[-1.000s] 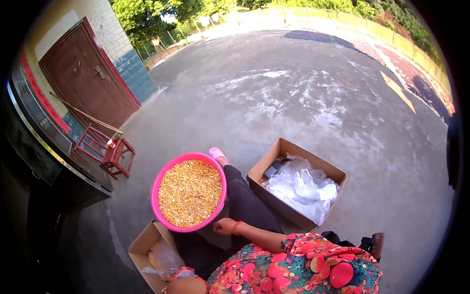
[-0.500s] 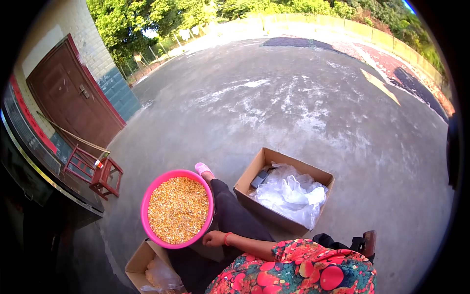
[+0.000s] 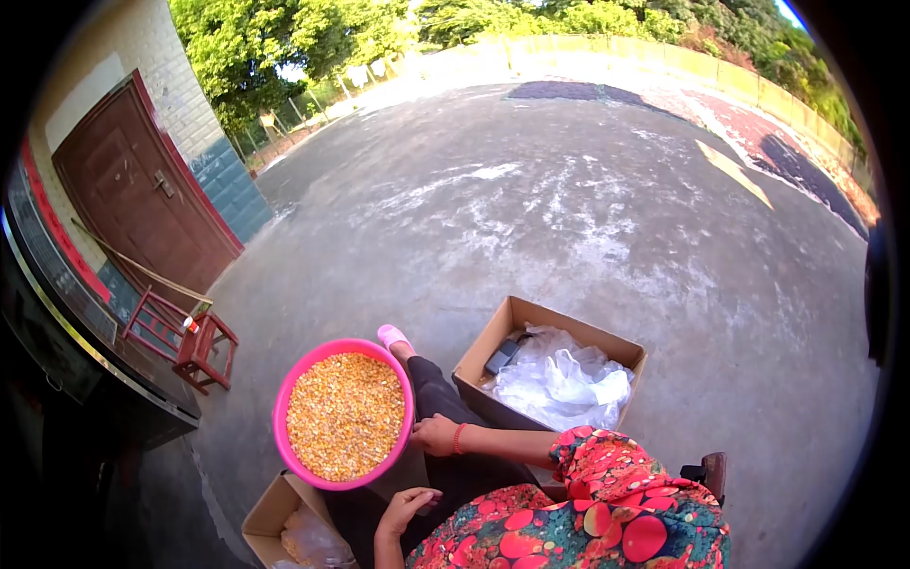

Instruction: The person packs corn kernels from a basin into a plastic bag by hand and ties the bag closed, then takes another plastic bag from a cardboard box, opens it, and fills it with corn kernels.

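A pink basin (image 3: 282, 444) full of yellow corn kernels (image 3: 345, 415) stands in front of my lap. My right hand (image 3: 436, 434), with a red band at the wrist, is at the basin's right side, its fingers curled by the rim; what they hold, if anything, is hidden. Lower down, my left hand (image 3: 409, 505) is over my dark trousers, below the basin, fingers bent together; its contents are too small to make out. At the lower left a cardboard box (image 3: 268, 509) holds a clear plastic bag with something orange-yellow in it.
To the right, an open cardboard box (image 3: 502, 400) holds white plastic bags (image 3: 566, 384) and a dark object (image 3: 503, 356). A red wooden chair (image 3: 201, 353) bears a small cup. A brown door (image 3: 142, 185) is at the left, beside a dark cabinet. My foot wears a pink shoe.
My left hand has come into view below the basin. The right hand has moved to the right and up, closer to the basin's side. The camera view has shifted since the first frame.
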Motion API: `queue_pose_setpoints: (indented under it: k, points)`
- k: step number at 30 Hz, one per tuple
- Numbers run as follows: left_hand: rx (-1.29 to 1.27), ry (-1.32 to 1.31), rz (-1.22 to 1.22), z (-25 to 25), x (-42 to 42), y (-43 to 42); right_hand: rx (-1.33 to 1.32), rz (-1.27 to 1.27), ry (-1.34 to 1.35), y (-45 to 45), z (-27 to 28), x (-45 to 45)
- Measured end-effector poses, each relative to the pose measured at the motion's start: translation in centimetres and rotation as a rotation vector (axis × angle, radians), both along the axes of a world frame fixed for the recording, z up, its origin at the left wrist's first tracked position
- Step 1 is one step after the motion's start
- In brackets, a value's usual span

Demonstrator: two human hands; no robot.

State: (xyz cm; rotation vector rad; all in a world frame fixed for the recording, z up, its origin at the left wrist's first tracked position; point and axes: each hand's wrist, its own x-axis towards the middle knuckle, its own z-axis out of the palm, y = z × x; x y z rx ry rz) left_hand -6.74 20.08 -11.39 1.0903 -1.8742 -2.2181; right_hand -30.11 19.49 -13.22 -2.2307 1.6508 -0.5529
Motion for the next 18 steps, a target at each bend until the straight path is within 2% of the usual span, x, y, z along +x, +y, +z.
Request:
queue_pose_setpoints:
  k: [1,2,3,4,5,7,8,9,12,16,18]
  points:
    - [0.025,-0.124,0.098,-2.7,0.6,-0.2,-0.089,-0.074,0.087,0.8,-0.1,-0.9]
    - [0.028,-0.124,0.099,-6.1,1.9,-0.7,0.037,-0.052,0.131,1.2,-0.1,-1.8]
    - [0.083,-0.266,0.269,-9.6,3.3,-1.6,0.039,-0.053,0.13,1.5,-1.0,-2.1]
    - [0.136,-0.408,0.436,-11.2,3.8,-2.1,-0.122,-0.035,0.015,1.7,-2.4,-2.5]
    - [0.137,-0.407,0.432,-11.0,3.4,-2.2,-0.283,-0.015,-0.098,1.9,-3.1,-2.8]
    - [0.029,-0.153,0.544,-9.5,2.6,-2.2,-0.289,-0.067,-0.159,1.9,-2.8,-2.6]
    - [-0.011,-0.108,0.508,-8.6,2.2,-1.7,-0.272,-0.144,-0.216,1.8,-2.6,-2.6]
    - [-0.011,-0.114,0.505,-9.0,2.4,-1.6,-0.254,-0.221,-0.27,1.8,-2.4,-2.8]
    - [-0.021,-0.288,0.266,-9.4,2.7,-0.9,-0.248,-0.253,-0.269,2.0,-2.4,-2.9]
    - [-0.066,-0.274,0.234,-10.0,2.9,-1.2,-0.27,-0.268,-0.272,1.9,-2.7,-2.8]
    - [-0.044,-0.251,0.296,-9.8,2.7,-1.3,-0.273,-0.267,-0.27,1.9,-2.8,-2.7]
